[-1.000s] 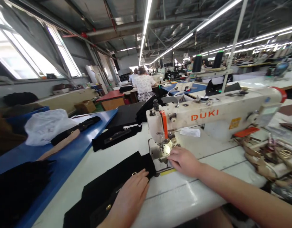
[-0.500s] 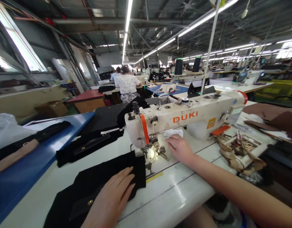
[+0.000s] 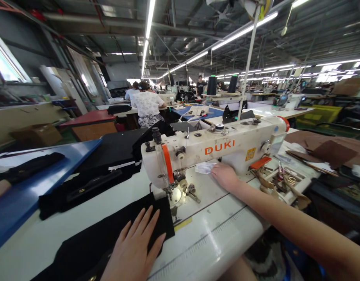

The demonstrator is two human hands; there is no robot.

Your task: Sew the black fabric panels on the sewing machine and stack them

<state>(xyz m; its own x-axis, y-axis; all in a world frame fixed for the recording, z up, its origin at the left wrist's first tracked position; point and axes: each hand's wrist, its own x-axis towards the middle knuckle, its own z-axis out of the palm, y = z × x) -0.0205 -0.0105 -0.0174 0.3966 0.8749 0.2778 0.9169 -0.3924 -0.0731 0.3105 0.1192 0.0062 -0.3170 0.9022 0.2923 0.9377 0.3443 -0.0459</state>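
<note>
My left hand [image 3: 136, 242] lies flat with fingers spread on a black fabric piece [image 3: 89, 230], left of the sewing machine's needle area. A gold-coloured metal fitting shows on that fabric near the bottom edge. My right hand [image 3: 225, 176] is under the arm of the white sewing machine [image 3: 221, 144], its fingers closed on the right end of a small white packet [image 3: 205, 168]. The packet lies on the machine bed behind the metal guide [image 3: 192, 192].
More black pieces [image 3: 89, 185] lie at the left beside a blue surface [image 3: 45, 179]. A tray [image 3: 304, 183] with tools and brown scraps stands right of the machine. Thread cones [image 3: 212, 86] stand behind it. A person [image 3: 147, 103] sits farther back.
My right hand has moved back to the white packet and closed on its end. My left hand's fingers have spread on the black fabric. The camera view has shifted.
</note>
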